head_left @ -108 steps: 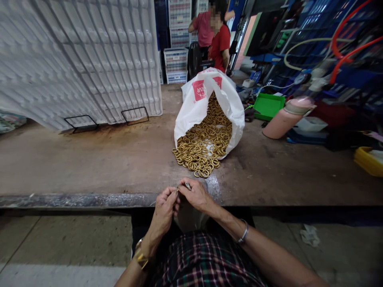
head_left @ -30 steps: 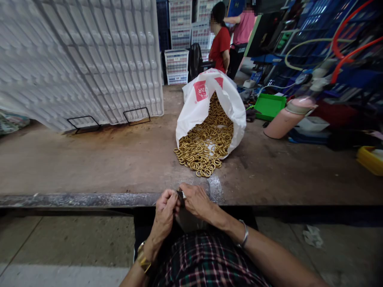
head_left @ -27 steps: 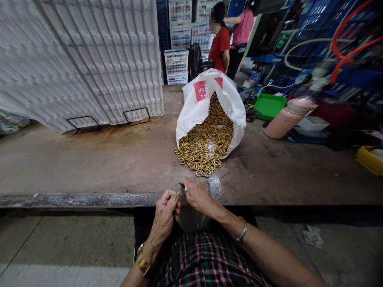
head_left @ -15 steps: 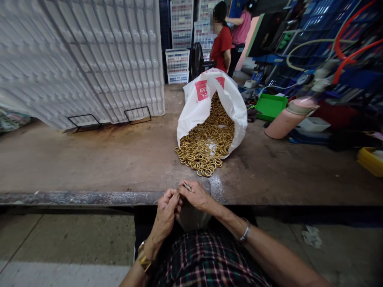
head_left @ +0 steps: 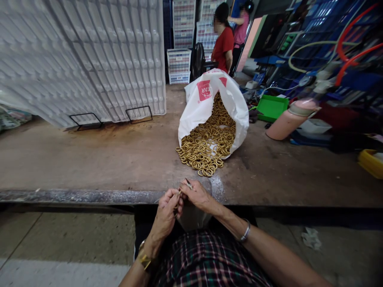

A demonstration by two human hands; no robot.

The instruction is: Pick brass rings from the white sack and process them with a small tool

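My left hand [head_left: 168, 208] is closed, thumb against the fingers, pinching a gold-coloured metal ring [head_left: 180, 192] of which only a sliver shows. Its fingertips meet those of my right hand [head_left: 196, 194] just over the table's front edge. A small pointed metal tool [head_left: 188, 183], its kind unclear, sticks up out of my closed right hand; the rest of it is hidden. Beyond both hands, a heap of gold-coloured rings [head_left: 199, 153] spills from the mouth of a white plastic bag [head_left: 194, 115] lying on its side.
White ribbed plastic trays [head_left: 119, 59] stand on the wooden table [head_left: 104, 159] at the left, by black wire stands [head_left: 139, 114]. Rightward are a green tray [head_left: 272, 107], a pink bottle [head_left: 284, 123] and a yellow bin [head_left: 371, 162]. Two people stand behind, near stacked crates [head_left: 178, 61].
The fingers have shifted slightly, and a bit of the gold-coloured ring now shows between them. The metal tool's tip has tilted a little. The view has moved slightly; bag and rings lie as before.
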